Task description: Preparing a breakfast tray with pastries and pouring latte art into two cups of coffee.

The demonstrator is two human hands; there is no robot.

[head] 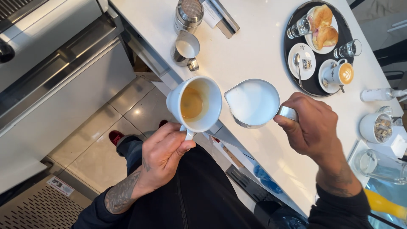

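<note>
Head view. I see the left hand clamped on the handle of a white cup, tilted, with a shallow pool of brown coffee inside. At 3 o'clock of the cup, just beside it, the right hand grips the handle of a steel milk pitcher filled with white frothed milk, its spout pointing toward the cup. Both are held over the edge of the white counter. At 12 o'clock stand a smaller steel jug and a steel shaker. At 2 o'clock lies a black round tray bearing a finished cappuccino, pastries on a plate and two small glasses.
</note>
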